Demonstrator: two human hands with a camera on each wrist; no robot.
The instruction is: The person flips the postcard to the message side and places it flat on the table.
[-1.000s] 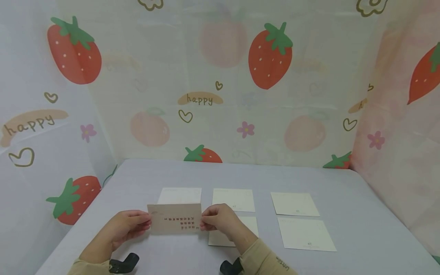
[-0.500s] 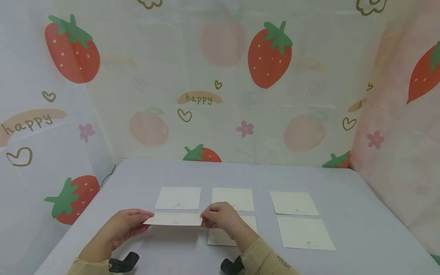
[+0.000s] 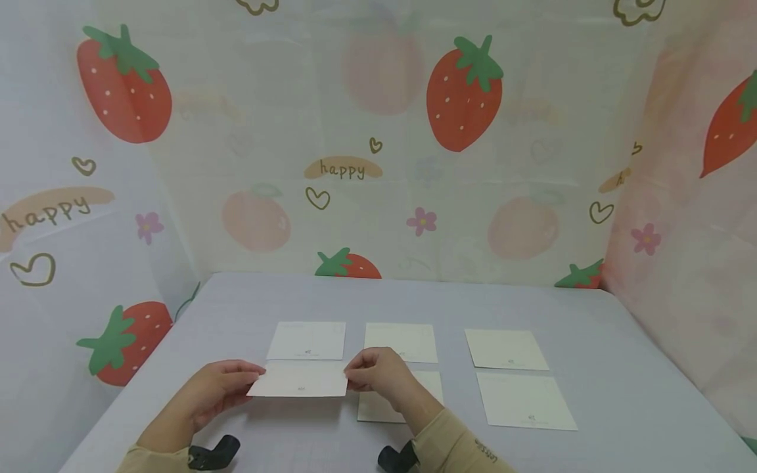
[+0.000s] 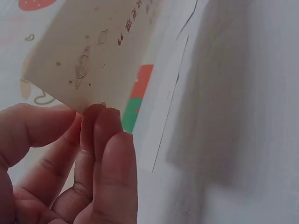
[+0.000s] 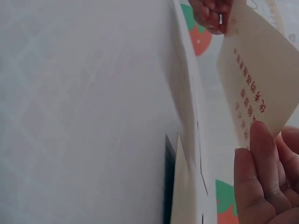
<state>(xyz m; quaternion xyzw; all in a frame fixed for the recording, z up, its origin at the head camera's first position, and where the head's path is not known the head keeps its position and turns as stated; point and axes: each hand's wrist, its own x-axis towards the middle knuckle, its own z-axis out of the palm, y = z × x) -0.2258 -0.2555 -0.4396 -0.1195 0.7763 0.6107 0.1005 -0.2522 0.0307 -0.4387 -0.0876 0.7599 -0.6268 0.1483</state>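
Observation:
Both hands hold one cream card [image 3: 298,381] by its short edges, raised over the white table with a shadow below it. Its nearly plain face with a small mark is turned up in the head view. My left hand [image 3: 221,392] pinches the left edge between thumb and fingers. My right hand [image 3: 381,376] pinches the right edge. The underside of the card [image 4: 88,51] carries small drawings and red characters, also seen in the right wrist view. Just beyond the held card lies another card [image 3: 306,339]. A further card [image 3: 378,408] is partly covered by my right hand.
More cards lie flat on the white table [image 3: 449,453]: one at the back middle [image 3: 400,336], one at the back right [image 3: 506,349] and one at the front right [image 3: 526,401]. A strawberry-printed curtain [image 3: 378,131] encloses the table's back and sides.
The held card has tilted: its printed face, toward the head camera a second ago, now faces down and the plain face shows. Both hands keep their pinch and have hardly moved.

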